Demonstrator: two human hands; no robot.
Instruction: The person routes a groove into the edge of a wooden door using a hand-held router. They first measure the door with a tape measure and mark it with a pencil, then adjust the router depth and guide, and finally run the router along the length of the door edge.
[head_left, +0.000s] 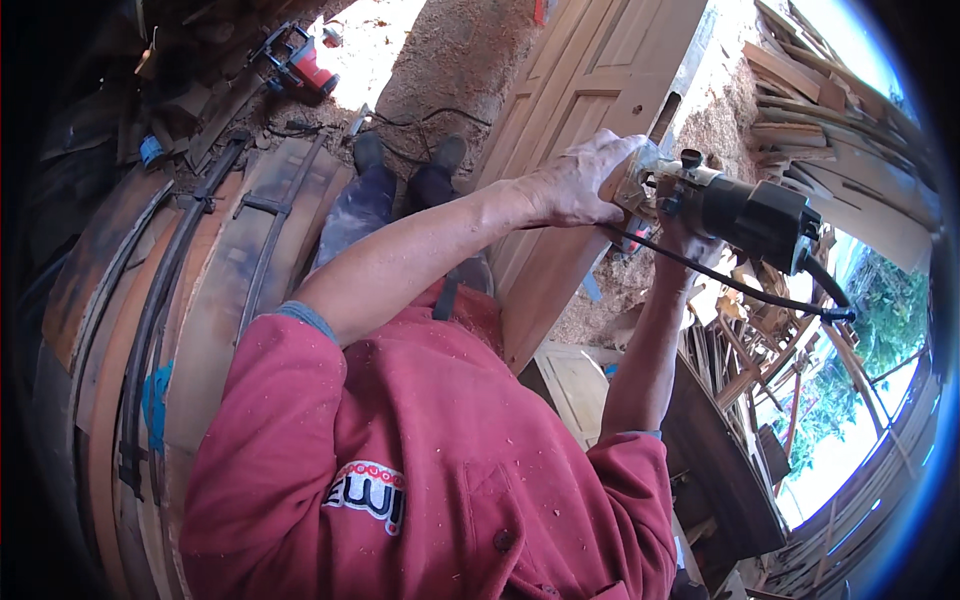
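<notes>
a panelled wooden door stands on edge above sawdust. against its edge sits a dark power router, left hand clamped on its base, right hand closed beneath the body.

Strong daylight enters from my upper right, overexposing the opening and the sawdust floor. My left side is in deep shadow. Fisheye distortion bends straight edges near the rim; the corners vignette black, with blue fringing at right. The centre is sharp.
</notes>
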